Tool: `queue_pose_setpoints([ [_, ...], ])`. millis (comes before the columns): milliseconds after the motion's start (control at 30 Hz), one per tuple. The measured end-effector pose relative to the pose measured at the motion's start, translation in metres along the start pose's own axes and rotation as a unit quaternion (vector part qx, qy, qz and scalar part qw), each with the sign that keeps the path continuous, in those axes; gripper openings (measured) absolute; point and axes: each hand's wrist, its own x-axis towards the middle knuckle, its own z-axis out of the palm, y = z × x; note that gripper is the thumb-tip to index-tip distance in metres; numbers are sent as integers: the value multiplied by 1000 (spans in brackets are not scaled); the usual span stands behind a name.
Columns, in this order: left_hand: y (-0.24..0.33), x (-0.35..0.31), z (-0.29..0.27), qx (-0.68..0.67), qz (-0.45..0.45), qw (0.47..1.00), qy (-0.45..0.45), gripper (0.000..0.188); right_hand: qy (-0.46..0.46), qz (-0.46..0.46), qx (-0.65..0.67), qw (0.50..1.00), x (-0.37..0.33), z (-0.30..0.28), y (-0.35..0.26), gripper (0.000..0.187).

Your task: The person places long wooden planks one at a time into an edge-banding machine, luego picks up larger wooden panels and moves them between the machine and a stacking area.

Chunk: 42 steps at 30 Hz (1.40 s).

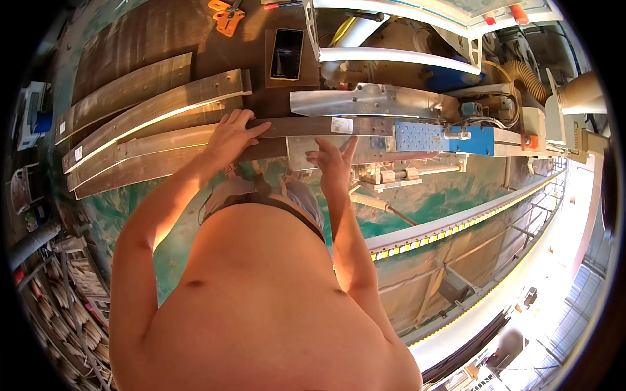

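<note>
A long flat metal strip (pixel 293 126) with a white label (pixel 342 125) lies crosswise in front of me, its right end at a blue perforated machine block (pixel 417 136). My left hand (pixel 228 138) rests on this strip with its fingers stretched out and the thumb pointing right. Below the label, my right hand (pixel 334 168) has its fingers apart, some bent, their tips at the strip's near edge. No object shows in either hand. Under the right fingers is a shiny metal plate (pixel 301 154). Another bright metal plate (pixel 372 101) sits just beyond the strip.
Several more long metal strips (pixel 147 117) lie at left on the brown table (pixel 130 39). A phone (pixel 287 55) and an orange spring clamp (pixel 227 19) are farther back. A white frame (pixel 398 55) stands above the far side. On the right runs a rail with yellow markings (pixel 430 237).
</note>
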Motion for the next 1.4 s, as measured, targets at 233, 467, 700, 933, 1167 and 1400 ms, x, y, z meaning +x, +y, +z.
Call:
queue_pose_setpoints([
  [233, 20, 7, 7, 2, -29, 1000, -6, 50, 60, 47, 7, 997, 7, 22, -26, 94],
  [467, 17, 1, 7, -37, -68, 996, 47, 55, 65, 43, -3, 997, 8, 22, -23, 92],
  [700, -34, -76, -37, -27, -121, 988, 88, 60, 68, 36, -4, 997, 10, 17, -20, 92],
  [933, -112, -190, -79, 68, -284, 956, -32, 79, 56, 16, 12, 998, 17, 9, -9, 93],
  [1167, -170, -259, -95, 86, -322, 939, -89, 82, 23, 24, 48, 998, 19, 4, -6, 93],
  [1400, -177, -257, -89, 59, -282, 955, -72, 70, 4, 34, 16, 999, 27, -24, -30, 90],
])
